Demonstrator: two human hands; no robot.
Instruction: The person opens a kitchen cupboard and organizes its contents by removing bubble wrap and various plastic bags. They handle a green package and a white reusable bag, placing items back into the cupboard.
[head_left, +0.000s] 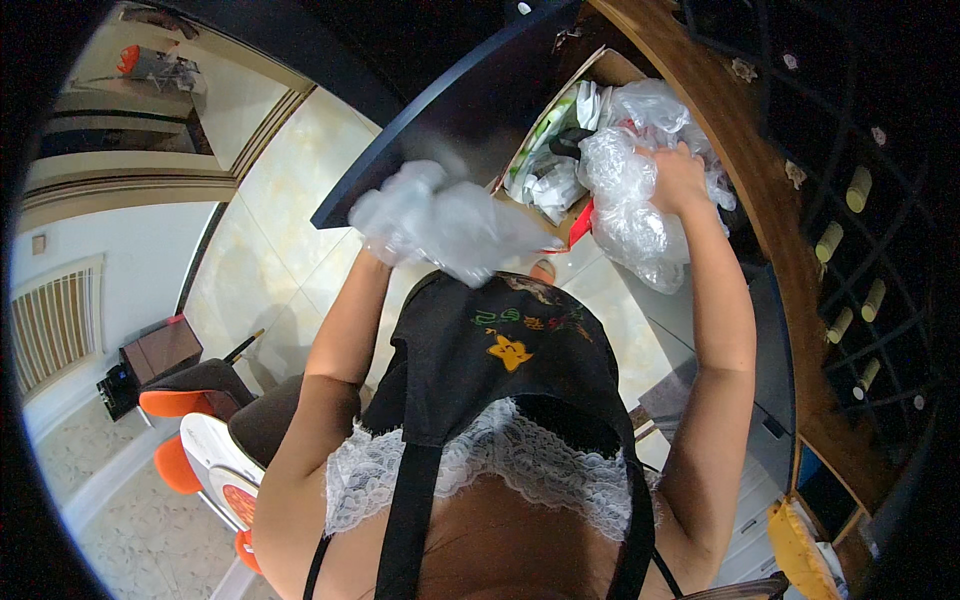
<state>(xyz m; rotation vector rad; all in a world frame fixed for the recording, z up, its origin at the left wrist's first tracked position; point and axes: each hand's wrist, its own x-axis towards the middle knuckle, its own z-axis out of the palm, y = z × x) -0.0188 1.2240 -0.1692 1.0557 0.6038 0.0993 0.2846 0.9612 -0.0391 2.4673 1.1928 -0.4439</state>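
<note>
A bundle of clear plastic bags (450, 217), blurred by motion, covers most of my left hand (381, 250), which holds it left of a cardboard box. My right hand (679, 180) rests on a crumpled heap of clear plastic bags (630, 202) at the right side of the cardboard box (517, 169); its fingertips are partly lost in the plastic, so its grip is unclear. Inside the box, white and green bags (555, 184) and a black strap-like piece (570, 142) lie beside the heap. A red strip (581, 223) shows at the box's near edge.
An open dark cabinet door (420, 120) stands left of the box. The wooden edge of a cabinet (720, 135) curves along the right. Tiled floor (285, 240) lies below. A round white table (217, 446) and orange and black chairs (180, 403) stand at lower left.
</note>
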